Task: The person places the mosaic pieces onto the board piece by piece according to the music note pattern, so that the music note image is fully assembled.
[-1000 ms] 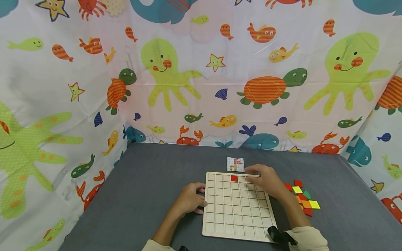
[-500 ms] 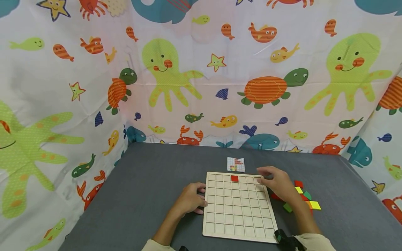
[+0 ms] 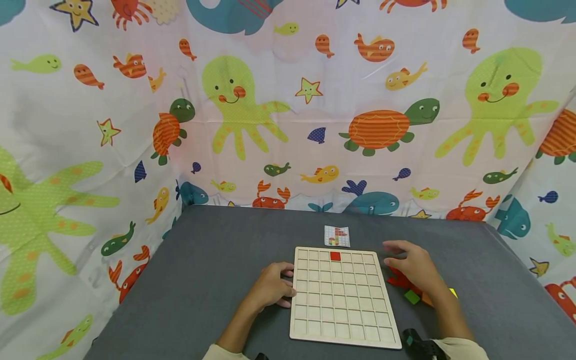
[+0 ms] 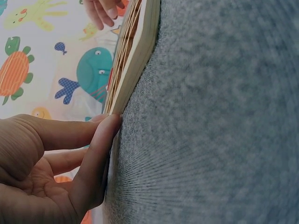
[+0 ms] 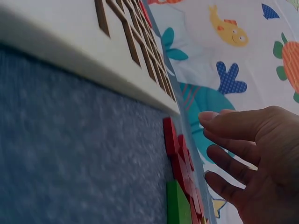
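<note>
Gently now: brace the board, then lift one tile cleanly

A pale wooden board with a grid of shallow square cells [image 3: 340, 302] lies flat on the grey cloth-covered bench [image 3: 234, 270]. One bright red square tile [image 3: 335, 256] sits in its far row, and a small white card printed with a coloured grid [image 3: 337, 236] lies just beyond the far edge.

The left hand [image 3: 273, 285] holds the board's left edge in bent fingertips. That brace looks sound; light pressure should stop any sliding without tipping the board up.

The right hand [image 3: 413, 267] holds nothing. Its thumb and fingers are curved and well parted, raised just off the board's right side near some loose red tiles [image 3: 397, 281]. A green square tile [image 3: 411, 297] lies close by, and the right forearm hides part of the pile.

Choosing a tile looks like the step in hand. The red ones are bunched and seem to overlap, so it would be best to pinch one by opposite edges and draw it clear before raising it. Check colour and shape against the card first, as its pattern is too small to read surely from the head view.
</note>
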Demonstrator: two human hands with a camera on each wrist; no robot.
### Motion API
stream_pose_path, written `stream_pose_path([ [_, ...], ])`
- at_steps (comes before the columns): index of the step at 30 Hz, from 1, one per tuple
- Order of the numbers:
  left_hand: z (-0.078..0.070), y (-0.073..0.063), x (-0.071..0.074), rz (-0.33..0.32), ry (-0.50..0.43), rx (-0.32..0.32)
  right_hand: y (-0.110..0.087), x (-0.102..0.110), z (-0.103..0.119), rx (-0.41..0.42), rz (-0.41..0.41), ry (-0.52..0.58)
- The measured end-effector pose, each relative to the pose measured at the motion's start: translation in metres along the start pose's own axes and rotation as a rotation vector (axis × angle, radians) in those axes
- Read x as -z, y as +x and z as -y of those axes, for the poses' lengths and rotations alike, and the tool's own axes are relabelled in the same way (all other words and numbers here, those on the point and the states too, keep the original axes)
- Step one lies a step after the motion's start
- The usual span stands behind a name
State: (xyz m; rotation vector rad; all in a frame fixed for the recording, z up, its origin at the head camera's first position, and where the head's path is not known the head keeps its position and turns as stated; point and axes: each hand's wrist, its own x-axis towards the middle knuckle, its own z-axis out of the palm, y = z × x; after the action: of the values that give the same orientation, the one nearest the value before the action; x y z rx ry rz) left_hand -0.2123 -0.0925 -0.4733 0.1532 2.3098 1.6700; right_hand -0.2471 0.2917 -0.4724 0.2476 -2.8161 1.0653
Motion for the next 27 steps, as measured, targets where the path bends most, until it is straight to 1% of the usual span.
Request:
stream_pose_path([
  [6, 0.001, 0.0, 0.002, 0.004, -0.01, -0.003, -0.001, 0.004, -0.006, -0.028, 0.009, -0.006],
  [14, 0.004, 0.002, 0.002, 0.007, -0.022, 0.007, 0.0, 0.004, -0.01, -0.094, 0.089, -0.044],
  [20, 0.004, 0.002, 0.001, 0.007, -0.019, 0.01, 0.0, 0.004, -0.012, -0.077, 0.086, -0.056],
  [27, 0.003, 0.0, 0.001, 0.02, -0.028, -0.01, -0.002, 0.006, -0.013, -0.081, 0.121, -0.02],
])
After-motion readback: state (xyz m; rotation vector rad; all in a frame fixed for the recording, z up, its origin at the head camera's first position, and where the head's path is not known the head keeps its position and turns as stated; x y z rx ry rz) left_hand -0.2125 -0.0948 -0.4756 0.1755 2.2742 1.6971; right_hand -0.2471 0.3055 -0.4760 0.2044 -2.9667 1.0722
